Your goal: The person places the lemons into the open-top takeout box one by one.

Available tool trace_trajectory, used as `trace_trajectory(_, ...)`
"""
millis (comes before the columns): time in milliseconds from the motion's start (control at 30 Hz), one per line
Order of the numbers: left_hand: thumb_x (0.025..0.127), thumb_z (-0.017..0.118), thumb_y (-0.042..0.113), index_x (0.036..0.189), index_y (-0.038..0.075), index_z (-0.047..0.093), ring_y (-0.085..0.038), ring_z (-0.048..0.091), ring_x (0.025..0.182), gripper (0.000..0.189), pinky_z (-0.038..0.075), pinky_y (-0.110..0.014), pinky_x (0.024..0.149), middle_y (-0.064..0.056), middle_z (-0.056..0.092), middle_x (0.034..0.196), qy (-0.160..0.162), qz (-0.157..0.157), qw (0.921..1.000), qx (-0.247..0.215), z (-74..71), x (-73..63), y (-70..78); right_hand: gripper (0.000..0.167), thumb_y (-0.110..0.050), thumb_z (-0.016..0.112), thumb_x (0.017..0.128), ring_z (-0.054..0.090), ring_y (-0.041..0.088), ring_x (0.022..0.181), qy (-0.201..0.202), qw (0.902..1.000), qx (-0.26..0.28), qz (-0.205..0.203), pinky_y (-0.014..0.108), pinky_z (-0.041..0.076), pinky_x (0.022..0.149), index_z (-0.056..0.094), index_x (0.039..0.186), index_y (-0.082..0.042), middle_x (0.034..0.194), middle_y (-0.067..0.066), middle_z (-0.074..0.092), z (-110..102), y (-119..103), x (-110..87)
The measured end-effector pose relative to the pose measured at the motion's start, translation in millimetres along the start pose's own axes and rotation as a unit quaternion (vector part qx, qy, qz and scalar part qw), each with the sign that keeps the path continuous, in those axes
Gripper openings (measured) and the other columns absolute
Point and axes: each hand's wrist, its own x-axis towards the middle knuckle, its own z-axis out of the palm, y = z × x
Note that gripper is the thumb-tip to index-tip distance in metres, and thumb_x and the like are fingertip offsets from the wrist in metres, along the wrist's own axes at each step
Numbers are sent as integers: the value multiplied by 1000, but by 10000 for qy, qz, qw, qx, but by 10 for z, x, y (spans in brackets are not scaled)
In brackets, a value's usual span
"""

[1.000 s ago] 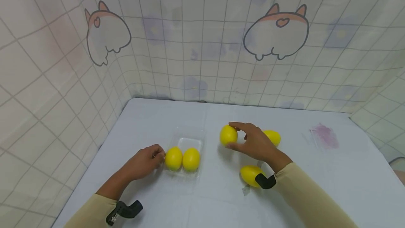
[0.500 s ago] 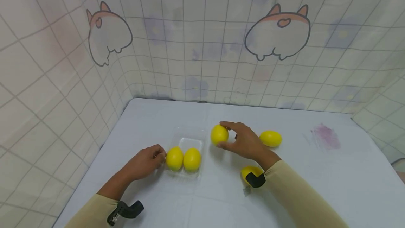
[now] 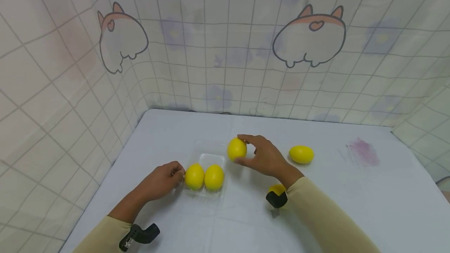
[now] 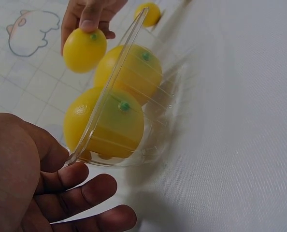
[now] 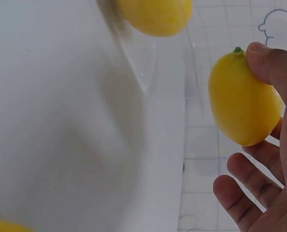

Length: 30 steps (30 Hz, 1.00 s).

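Note:
With its thumb and index finger, my left hand (image 3: 163,180) pinches the rim of a clear plastic container (image 4: 115,72); its other fingers spread below. Two yellow lemons (image 3: 194,176) sit side by side in the container's near half, while its far half shows bare plastic. My right hand (image 3: 266,158) grips another lemon (image 5: 242,99) between thumb and fingers, its green stem nub beside the thumb. That lemon is raised above the table, at the container's far right corner in the head view.
One lemon (image 3: 301,154) lies on the white table (image 3: 330,206) right of my right hand. Another lemon (image 3: 276,189) is partly hidden behind the black wrist mount (image 3: 276,200). A pink stain (image 3: 363,151) marks the right side. A tile-patterned curtain (image 3: 225,50) stands behind.
My right hand has moved left with its lemon, coming up to the container. The lemon at the right has come fully into view. My left hand stays at the rim.

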Motion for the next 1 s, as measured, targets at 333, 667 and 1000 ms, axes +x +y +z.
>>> trace_trajectory(333, 105, 54, 21, 107, 11, 64, -20, 51, 70, 14, 44, -35, 60, -3, 60, 85, 6, 25, 10000, -30, -10, -8, 7, 78, -59, 80, 82, 58, 24, 100, -46, 10000, 18, -29, 38, 51, 82, 52, 149, -34, 137, -3, 57, 139, -116, 134)
trace_trajectory(667, 105, 54, 22, 108, 11, 64, -20, 51, 71, 15, 44, -35, 61, -2, 59, 85, 12, -6, 10000, -28, -8, -4, 6, 75, -57, 81, 82, 53, 22, 126, -69, 9998, -16, -187, 44, 47, 101, 54, 148, -31, 144, -4, 55, 297, -226, 251)
trace_trajectory(1000, 104, 54, 22, 108, 12, 64, -19, 51, 69, 14, 44, -35, 60, -2, 58, 83, 9, 24, 10000, 2, -1, 13, -16, 77, -58, 80, 82, 48, 21, 134, -152, 9995, -90, -278, 45, 39, 111, 55, 148, -27, 145, -3, 55, 434, -321, 361)
